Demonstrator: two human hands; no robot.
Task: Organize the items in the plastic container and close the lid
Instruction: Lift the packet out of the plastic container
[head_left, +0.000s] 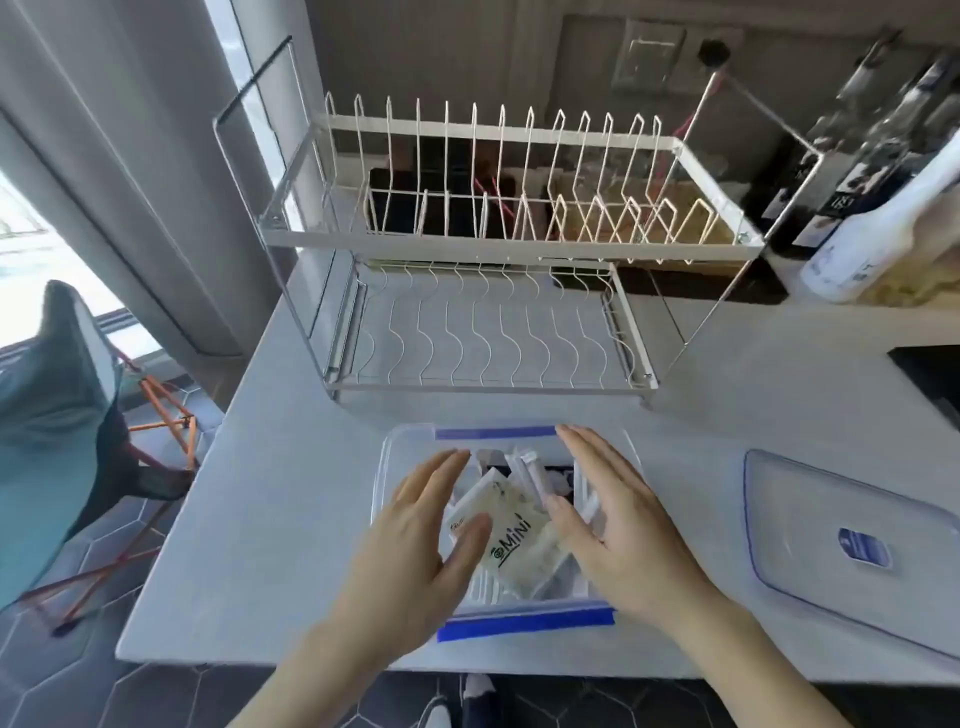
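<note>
A clear plastic container (385, 457) with blue clips sits on the white counter near its front edge. Inside lie several white packets, the top one (511, 538) printed "MINI". My left hand (415, 535) hovers over the container's left half with fingers straight, its thumb over the top packet. My right hand (610, 512) is spread over the right half, fingers straight and pointing away from me, thumb near the packets. Neither hand grips anything. The clear lid (810, 525) with a blue vent tab lies flat to the right of the container.
A white two-tier wire dish rack (498, 244) stands just behind the container. Dark bottles and a white bottle (878, 223) stand at the back right. A teal chair (57, 415) with orange legs sits left of the counter.
</note>
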